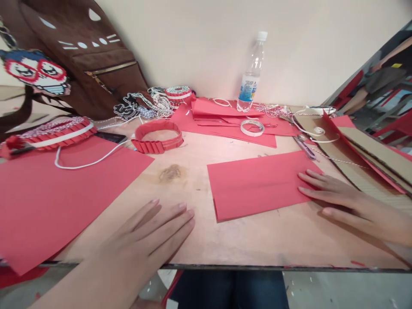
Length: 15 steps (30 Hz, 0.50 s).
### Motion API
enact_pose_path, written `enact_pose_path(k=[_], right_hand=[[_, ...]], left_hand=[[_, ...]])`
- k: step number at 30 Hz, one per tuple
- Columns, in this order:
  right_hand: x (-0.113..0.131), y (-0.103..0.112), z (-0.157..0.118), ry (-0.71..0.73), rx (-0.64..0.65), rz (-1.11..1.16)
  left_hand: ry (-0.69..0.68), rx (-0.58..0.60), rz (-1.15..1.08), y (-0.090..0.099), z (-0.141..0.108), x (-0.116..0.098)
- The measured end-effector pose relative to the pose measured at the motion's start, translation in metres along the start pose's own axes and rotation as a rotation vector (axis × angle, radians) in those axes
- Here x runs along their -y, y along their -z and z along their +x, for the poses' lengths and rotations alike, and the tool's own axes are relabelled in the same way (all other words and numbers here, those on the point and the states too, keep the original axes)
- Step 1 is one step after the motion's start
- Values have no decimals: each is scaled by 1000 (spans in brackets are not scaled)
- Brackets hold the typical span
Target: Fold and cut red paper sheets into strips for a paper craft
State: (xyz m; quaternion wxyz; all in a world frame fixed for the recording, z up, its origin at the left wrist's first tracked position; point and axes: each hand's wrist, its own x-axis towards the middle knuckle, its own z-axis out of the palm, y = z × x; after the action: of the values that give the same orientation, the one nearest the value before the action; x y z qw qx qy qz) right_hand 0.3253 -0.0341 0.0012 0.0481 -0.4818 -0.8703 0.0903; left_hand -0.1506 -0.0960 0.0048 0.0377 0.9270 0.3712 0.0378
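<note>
A folded sheet of red paper (254,184) lies in front of me on the wooden table (238,244). My right hand (334,195) rests on its right end, fingers stretched out. To the left of the folded paper, my left hand (154,236) lies flat on the bare wood with its fingers extended, apart from the paper. Farther left, a large flat red sheet (64,193) reaches over the table's front edge. Behind my left hand sits a ring of folded red paper (157,137).
A plastic bottle (251,81) stands at the wall behind stacked red sheets (222,109) and a tape roll (252,128). A purple cutter (307,148) lies near cardboard (337,150). String (148,105) and a brown backpack (106,56) are at left. Another person (383,81) is at right.
</note>
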Motion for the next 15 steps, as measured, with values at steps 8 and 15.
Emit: enact_pose_path(k=[8,15], right_hand=[[-2,6,10,-22,73,32],[19,15,23,159,-174,-88]], left_hand=[[-85,141,-113,31,50,-22],[-231,152,-138,32,55,-33]])
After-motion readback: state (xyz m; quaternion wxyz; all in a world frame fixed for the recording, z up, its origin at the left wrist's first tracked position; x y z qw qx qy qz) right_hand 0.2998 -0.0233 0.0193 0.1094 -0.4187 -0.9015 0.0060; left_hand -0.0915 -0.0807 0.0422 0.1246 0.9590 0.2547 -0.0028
